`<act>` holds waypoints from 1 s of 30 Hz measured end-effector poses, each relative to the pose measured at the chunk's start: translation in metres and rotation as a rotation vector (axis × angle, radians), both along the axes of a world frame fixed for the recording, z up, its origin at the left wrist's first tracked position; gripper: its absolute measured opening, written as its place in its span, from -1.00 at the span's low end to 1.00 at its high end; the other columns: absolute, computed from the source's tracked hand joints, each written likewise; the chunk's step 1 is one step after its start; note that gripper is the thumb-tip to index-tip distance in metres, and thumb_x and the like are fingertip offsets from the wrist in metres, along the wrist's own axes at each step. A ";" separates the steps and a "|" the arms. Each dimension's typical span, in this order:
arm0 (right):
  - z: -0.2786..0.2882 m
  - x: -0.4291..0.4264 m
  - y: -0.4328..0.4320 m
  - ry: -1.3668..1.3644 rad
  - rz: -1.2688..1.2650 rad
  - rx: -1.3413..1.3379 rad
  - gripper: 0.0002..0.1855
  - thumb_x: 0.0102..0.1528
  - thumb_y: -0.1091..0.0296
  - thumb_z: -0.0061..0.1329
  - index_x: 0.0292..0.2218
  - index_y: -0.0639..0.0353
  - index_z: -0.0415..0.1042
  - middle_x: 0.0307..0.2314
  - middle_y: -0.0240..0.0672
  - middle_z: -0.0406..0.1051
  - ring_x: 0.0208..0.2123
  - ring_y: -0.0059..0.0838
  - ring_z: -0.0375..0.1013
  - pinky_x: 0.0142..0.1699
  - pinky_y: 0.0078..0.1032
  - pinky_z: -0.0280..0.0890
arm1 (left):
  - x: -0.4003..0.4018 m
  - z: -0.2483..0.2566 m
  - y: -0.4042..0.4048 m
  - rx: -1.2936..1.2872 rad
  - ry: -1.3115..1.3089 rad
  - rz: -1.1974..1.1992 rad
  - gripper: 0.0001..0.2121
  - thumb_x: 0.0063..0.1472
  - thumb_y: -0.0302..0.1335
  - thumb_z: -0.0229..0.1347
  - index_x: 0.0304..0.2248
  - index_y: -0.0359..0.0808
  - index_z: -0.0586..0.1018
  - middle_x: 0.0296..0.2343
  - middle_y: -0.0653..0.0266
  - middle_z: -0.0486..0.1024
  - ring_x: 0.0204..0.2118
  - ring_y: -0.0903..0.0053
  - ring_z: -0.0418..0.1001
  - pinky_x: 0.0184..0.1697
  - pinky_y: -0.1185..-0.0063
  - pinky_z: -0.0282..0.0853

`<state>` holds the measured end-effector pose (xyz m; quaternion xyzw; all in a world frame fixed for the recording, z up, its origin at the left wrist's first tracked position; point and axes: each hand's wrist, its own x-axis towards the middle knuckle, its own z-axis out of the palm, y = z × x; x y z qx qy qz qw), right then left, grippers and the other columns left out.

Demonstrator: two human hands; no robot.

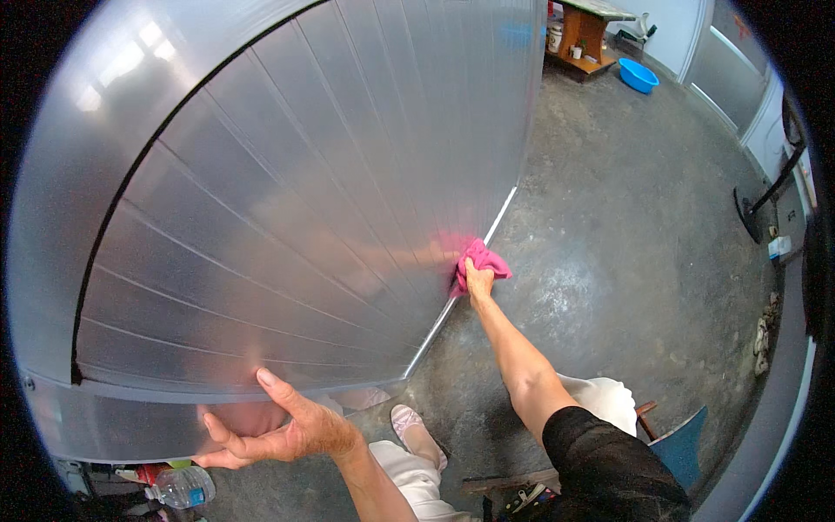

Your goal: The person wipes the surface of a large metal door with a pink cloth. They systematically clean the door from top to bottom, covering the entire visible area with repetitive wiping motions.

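A large grey metal door [293, 196] with grooved panels fills the left and middle of the view. My right hand [480, 279] presses a bunched pink cloth [486, 258] against the door's face, low down by its bright bottom edge. Nearer to me, my left hand [287, 424] straddles the door's upright side edge, its thumb on the front face and its fingers across the edge. The fingertips at the far side of that edge are partly hidden.
Grey concrete floor [626, 215] lies right of the door. A blue basin [638, 76] stands near a wooden cabinet [580, 39] at the back. A clear plastic bottle [182, 486] lies bottom left. Behind my right arm is a blue-topped stool [682, 447]. A black stand [750, 212] is by the right wall.
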<state>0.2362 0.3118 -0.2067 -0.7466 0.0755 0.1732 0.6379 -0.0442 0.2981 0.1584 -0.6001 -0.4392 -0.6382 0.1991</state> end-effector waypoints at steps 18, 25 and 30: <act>0.139 -0.053 -0.039 0.419 0.214 0.591 -0.85 0.05 0.31 0.06 -0.32 0.07 0.39 -0.53 -0.46 0.39 -0.61 -0.56 0.37 -0.53 -0.33 0.43 | -0.004 -0.001 -0.009 -0.054 0.025 0.054 -0.49 0.08 -0.50 0.22 0.03 -0.32 0.33 0.21 -0.16 -0.25 0.29 -0.05 -0.28 0.22 0.03 -0.09; 0.279 -0.055 -0.043 -0.151 0.265 0.595 -0.72 0.04 0.25 0.11 -0.22 0.11 0.40 -0.35 -0.45 0.43 -0.34 -0.60 0.41 -0.25 -0.49 0.36 | -0.001 -0.002 -0.001 0.021 -0.059 -0.105 -0.57 0.11 -0.50 0.19 -0.02 -0.24 0.38 0.24 -0.08 -0.29 0.27 -0.08 -0.17 0.17 0.10 0.10; 0.390 -0.085 -0.050 -0.554 0.376 0.670 -0.72 0.04 0.25 0.12 -0.26 0.20 0.41 -0.38 -0.49 0.39 -0.34 -0.60 0.35 -0.17 -0.48 0.29 | -0.002 0.000 -0.007 -0.003 -0.079 -0.122 -0.60 0.13 -0.47 0.16 -0.02 -0.19 0.40 0.17 -0.18 -0.10 0.24 -0.06 -0.07 0.15 0.10 0.06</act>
